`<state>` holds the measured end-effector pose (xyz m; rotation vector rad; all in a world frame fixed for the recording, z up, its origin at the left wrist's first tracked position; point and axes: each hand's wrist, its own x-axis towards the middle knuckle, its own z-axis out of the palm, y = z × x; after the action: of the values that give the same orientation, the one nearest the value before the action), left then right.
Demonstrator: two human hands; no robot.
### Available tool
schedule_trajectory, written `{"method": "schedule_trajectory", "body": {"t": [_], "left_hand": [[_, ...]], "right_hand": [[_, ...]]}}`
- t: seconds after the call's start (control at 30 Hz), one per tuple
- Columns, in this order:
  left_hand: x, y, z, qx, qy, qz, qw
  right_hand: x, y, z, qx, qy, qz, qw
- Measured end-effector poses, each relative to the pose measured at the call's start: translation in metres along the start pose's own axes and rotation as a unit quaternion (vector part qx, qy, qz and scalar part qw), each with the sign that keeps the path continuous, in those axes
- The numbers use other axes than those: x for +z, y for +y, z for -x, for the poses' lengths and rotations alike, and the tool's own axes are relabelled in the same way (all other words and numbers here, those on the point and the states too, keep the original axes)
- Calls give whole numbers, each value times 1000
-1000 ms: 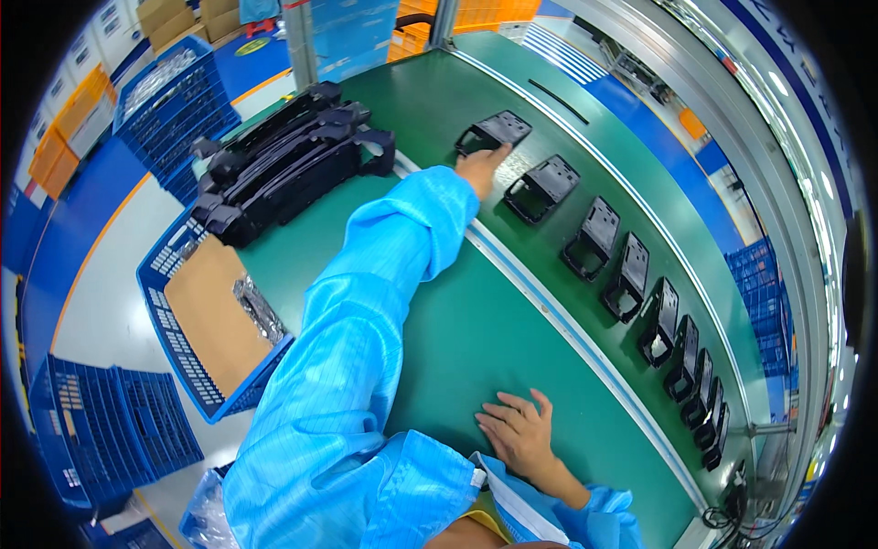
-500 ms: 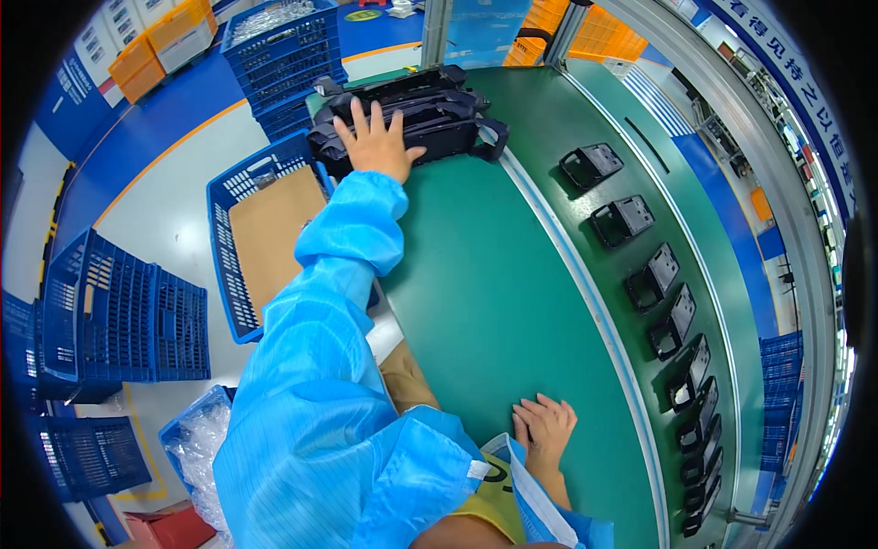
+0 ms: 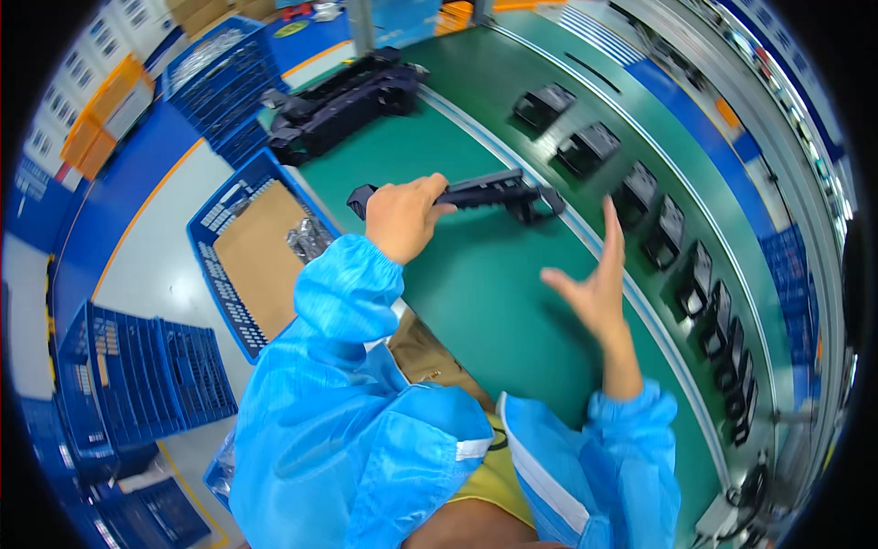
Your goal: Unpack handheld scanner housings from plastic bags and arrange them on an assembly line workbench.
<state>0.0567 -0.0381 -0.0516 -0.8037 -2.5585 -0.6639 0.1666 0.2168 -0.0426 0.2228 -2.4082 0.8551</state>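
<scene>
My left hand [image 3: 400,218] is closed on one end of a long black plastic part [image 3: 485,189], held above the green tabletop [image 3: 485,316]. A dark loop-like piece hangs at the part's far right end, and my fingers hide some of its left end. Over the right side of the table, my right hand [image 3: 596,291] is open and holds nothing, its thumb and fingers spread wide toward the part. Several similar black parts [image 3: 352,105] lie together at the table's far left end.
Along the right, beyond a pale rail, a green strip carries a row of black box-like frames [image 3: 590,146]. A blue crate [image 3: 208,252] with a cardboard sheet and a clear bag stands left of the table. More blue crates [image 3: 137,375] are stacked at the left.
My left hand has come back from the pile with one black part in its grip. My right hand has risen off the tabletop and spread its fingers. The view has shifted.
</scene>
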Motion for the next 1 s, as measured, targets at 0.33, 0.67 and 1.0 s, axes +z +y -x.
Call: {"method": "schedule_trajectory", "body": {"t": [0.33, 0.67, 1.0], "left_hand": [[46, 42, -23, -188, -198, 591, 759], [80, 62, -20, -332, -313, 539, 708], [46, 86, 66, 123, -49, 115, 985]], "right_hand": [[-70, 34, 43, 202, -272, -267, 902], [-107, -39, 106, 290, 150, -243, 914], [-1, -38, 115, -98, -204, 330, 917]]}}
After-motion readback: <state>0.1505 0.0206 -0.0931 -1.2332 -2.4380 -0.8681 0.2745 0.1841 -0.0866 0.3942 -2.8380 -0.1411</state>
